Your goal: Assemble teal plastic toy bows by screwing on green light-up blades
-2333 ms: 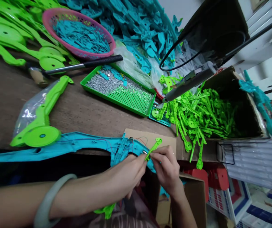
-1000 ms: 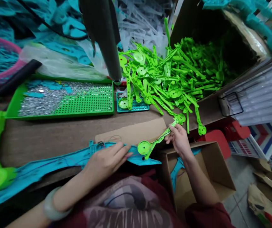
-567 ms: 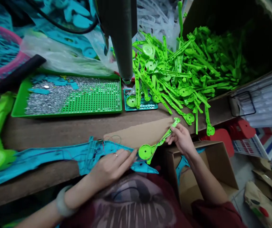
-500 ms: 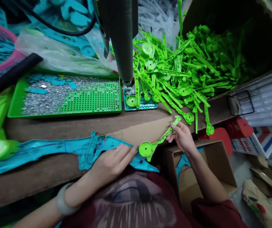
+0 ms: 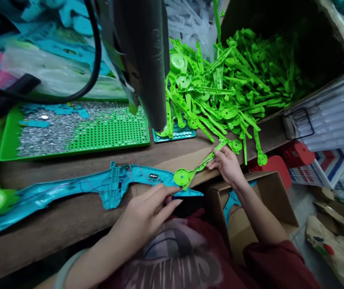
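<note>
A long blue plastic half-shell (image 5: 78, 186) lies along the bench edge, with thin wires, a small circuit board (image 5: 124, 166) and a small shiny metal part (image 5: 153, 176) inside. My left hand (image 5: 150, 206) is at its right end, fingers bent over the edge and thumb lower down, partly hiding it. My right hand (image 5: 227, 164) pinches the upper end of a slim green plastic arm (image 5: 202, 165). The arm's round disc (image 5: 181, 177) rests over the shell's right end, beside my left fingertips. A reddish wire runs along the arm.
Many green arms (image 5: 232, 112) heap behind, spilling from a carton. A green tray (image 5: 108, 140) of small metal pieces stands at back left. A dark tool shaft (image 5: 156, 100) hangs over the bench. A cardboard box (image 5: 268, 192) sits at right, below bench level.
The green disc has come over the shell's right end as my right hand shifted slightly left. My left hand has slid down off the shell's middle, uncovering the metal part. The view has shifted.
</note>
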### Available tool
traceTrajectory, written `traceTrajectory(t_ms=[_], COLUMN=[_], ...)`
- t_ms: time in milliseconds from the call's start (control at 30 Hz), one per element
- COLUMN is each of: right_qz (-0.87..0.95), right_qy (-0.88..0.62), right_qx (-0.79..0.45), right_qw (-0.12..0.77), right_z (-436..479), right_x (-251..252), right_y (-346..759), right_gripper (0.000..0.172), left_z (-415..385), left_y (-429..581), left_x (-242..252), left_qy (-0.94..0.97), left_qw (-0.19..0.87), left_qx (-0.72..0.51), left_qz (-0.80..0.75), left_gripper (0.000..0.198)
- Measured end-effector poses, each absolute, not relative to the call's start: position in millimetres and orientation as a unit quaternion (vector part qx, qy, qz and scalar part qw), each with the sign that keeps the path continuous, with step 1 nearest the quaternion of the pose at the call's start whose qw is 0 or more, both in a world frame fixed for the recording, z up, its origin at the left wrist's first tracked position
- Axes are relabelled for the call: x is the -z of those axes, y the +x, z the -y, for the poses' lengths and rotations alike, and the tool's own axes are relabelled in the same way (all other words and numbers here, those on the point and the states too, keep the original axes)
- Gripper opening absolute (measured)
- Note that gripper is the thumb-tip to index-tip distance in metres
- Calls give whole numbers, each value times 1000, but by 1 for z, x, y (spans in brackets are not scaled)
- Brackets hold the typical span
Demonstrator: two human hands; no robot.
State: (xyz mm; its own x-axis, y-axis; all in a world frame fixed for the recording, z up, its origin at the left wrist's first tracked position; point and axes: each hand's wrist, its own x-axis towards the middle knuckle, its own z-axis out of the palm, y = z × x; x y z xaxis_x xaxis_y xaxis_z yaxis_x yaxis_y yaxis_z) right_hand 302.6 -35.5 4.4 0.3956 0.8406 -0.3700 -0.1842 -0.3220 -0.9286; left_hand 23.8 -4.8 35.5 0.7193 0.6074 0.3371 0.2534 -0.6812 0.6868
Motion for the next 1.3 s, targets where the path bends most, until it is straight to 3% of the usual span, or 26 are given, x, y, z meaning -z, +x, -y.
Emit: traceTrajectory(t_ms=[167, 300, 400, 533, 867, 1000, 1200, 1300], right_qz=[275, 463, 706, 821, 792, 784, 788, 761], right_qy=[-697, -766, -640, -527, -528, -521, -510, -541], right_qx=[-466, -172, -33, -64, -231, -263, -253, -261], right_qw=[471, 410, 300, 210, 200, 212, 236, 245], right_z=[31, 43, 56, 60, 41, 40, 42, 43], right_x=[-4, -13, -17, -12, -14, -16, -14, -15], right_y=[309, 302, 285, 270, 276, 280, 279, 273], right_gripper=[43, 28, 16, 19, 21, 19, 15, 12], left_z=[-7, -12, -14, -21, -27, -25, -37, -38], left_y=[22, 23, 25, 26, 32, 33, 30, 30], left_x=[-33, -19, -15, -18, -32, -33, -24, -22], left_qy=[886, 928, 940, 940, 906, 934, 938, 933], left_qw=[286, 181, 167, 193, 311, 271, 157, 163], left_qx=[-239, -201, -173, -163, -202, -174, -187, -191], left_qz=[-274, -257, -241, -229, -204, -153, -245, -259], left_gripper=[28, 43, 48, 49, 29, 36, 43, 40])
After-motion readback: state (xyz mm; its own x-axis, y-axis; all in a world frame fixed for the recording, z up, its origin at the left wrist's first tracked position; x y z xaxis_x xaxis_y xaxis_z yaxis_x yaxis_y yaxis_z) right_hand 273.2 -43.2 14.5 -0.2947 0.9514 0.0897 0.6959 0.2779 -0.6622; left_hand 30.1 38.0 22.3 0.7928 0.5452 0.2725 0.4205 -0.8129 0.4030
